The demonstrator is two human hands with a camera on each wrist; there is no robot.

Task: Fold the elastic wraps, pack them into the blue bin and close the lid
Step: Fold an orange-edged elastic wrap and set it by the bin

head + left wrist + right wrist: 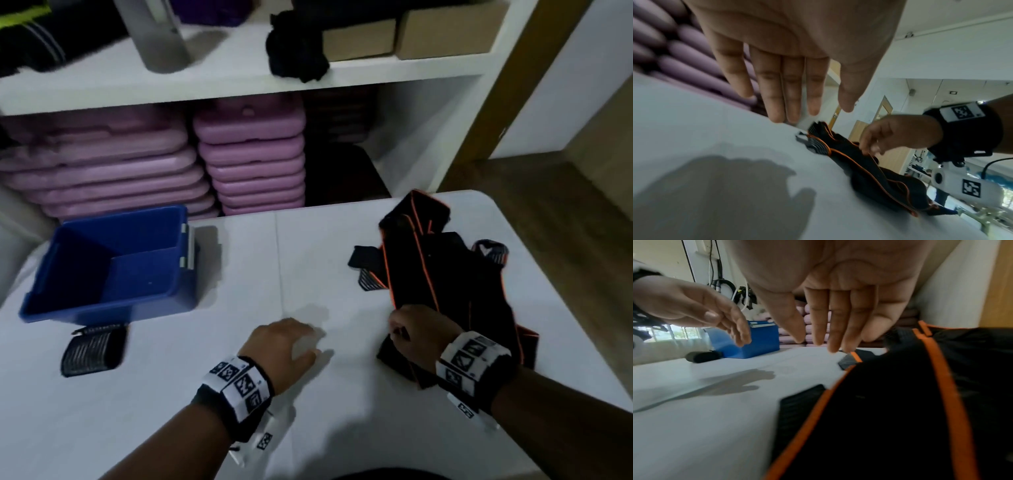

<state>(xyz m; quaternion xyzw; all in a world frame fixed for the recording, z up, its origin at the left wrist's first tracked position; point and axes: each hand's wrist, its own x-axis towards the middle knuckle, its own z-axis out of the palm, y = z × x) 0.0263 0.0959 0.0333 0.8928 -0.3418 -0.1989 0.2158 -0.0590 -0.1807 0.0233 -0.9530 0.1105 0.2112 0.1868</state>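
Head view: the blue bin (113, 263) stands open on the white worktop (239, 394), its lid not visible. A single rolled black wrap (92, 351) lies just in front of the bin. Well to the bin's right, a loose heap of black elastic wraps (442, 274) with orange edging lies on the worktop. The right hand (421, 334) is at the near end of that heap; from here its fingers look bent, but whether they grip a strip cannot be told. The left hand (284, 342) hovers palm down between bin and heap, holding nothing.

Left wrist view: the left hand's fingers (777, 91) are straight and close together above the worktop, over their own shadow. Beyond them the right hand (898, 133) touches the heap's orange-edged strip (869, 164) with its fingertips.

Right wrist view: the right hand's fingers (830, 318) are extended and slightly spread over the heap (890, 410), not curled round it. The bin (756, 340) stands far left, the rolled wrap (702, 356) beside it.
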